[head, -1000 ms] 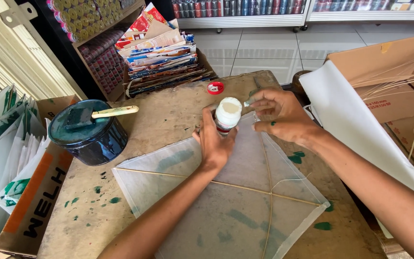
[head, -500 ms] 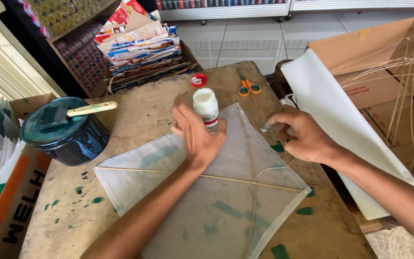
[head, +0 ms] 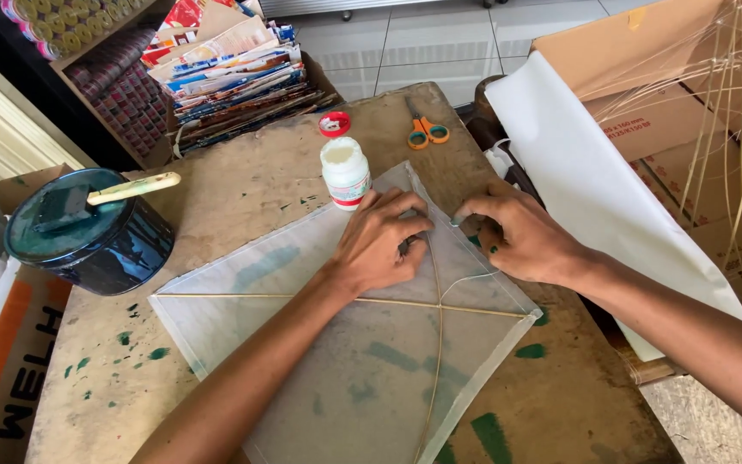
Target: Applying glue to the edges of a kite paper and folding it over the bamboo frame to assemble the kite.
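Both hands, left hand (head: 381,242) and right hand (head: 521,236), are pressing curled fingers onto the kite (head: 345,344) beside the glue bottle (head: 345,172), mid-tabletop.

A dark blue paint can (head: 88,232) with a brush (head: 135,187) across its lid sits at the table's (head: 234,198) left. Orange-handled scissors (head: 424,131) and a red cap (head: 334,124) lie near stacked magazines (head: 225,73). Bamboo sticks (head: 723,120) fill a cardboard box (head: 646,51).

Translucent paper kite (head: 345,344), flat on table, thin crossed sticks, seemingly bamboo
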